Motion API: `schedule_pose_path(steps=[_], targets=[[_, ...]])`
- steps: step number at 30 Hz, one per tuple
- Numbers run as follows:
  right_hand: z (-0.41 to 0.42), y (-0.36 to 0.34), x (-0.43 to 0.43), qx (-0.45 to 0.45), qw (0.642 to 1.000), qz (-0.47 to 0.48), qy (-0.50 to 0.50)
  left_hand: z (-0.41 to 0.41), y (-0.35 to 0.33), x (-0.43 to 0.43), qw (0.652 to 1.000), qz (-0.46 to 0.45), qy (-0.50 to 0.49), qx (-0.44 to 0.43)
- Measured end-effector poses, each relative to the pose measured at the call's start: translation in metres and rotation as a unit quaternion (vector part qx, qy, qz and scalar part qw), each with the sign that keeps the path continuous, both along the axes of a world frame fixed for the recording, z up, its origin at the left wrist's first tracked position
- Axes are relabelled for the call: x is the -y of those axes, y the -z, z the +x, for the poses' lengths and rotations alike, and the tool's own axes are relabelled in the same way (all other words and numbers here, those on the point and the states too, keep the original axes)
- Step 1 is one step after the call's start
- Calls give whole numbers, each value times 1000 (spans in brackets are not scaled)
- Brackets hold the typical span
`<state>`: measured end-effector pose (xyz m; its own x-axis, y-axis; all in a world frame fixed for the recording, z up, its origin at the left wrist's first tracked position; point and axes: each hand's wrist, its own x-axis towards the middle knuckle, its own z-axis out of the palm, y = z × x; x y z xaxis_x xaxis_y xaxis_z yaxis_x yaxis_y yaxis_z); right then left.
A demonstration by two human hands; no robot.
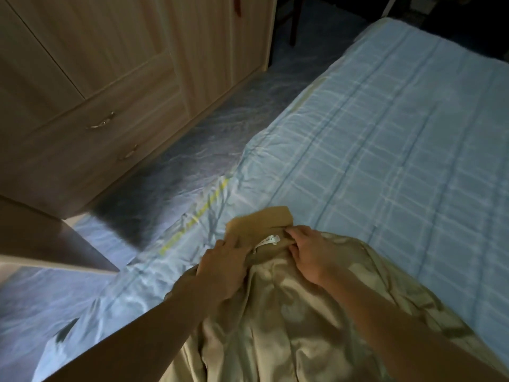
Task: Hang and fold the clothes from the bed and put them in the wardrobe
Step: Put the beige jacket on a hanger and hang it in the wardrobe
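Collar work right now: the shiny beige satin shirt with a faint blotchy pattern (275, 312) lies on the near end of the bed, and both hands are at its neck. The left hand (223, 268) has its fingers curled round the cloth on the left side of the plain tan collar (261, 219). The right hand (308, 252) pinches the neckline just beside the small white label (267, 241), which sits between the two hands. Neither hand is free; both hold shirt fabric.

The shirt's long axis runs from the collar, just beyond the fingertips, back under both forearms towards the person, so the collar points up the bed and the hem end drops out of view at the bottom.

I'd call this the squaring-up step, neck gripped on both sides before hanging or folding. The next move wants an even lift or pull so the slippery cloth drapes straight; no hanger is in sight.

Beyond and right of the hands stretches the light blue checked bed sheet (385, 133). Off to the left of the left hand, across the bluish floor (209, 139), stands the pale wooden wardrobe (96, 64), its doors shut in what shows.
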<state>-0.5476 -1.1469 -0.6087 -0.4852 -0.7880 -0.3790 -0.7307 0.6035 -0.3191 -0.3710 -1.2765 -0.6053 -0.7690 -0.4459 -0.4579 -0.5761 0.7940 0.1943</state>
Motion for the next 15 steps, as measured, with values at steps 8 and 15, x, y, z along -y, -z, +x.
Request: schedule_pose_path(steps=[8,15], targets=[[4,0,-11,-18,999,-34,-13,12,17,-17,990,-96,-13,-99],[8,-5,-29,-50,987,-156,3,32,13,-25,972,-109,-1,-210]])
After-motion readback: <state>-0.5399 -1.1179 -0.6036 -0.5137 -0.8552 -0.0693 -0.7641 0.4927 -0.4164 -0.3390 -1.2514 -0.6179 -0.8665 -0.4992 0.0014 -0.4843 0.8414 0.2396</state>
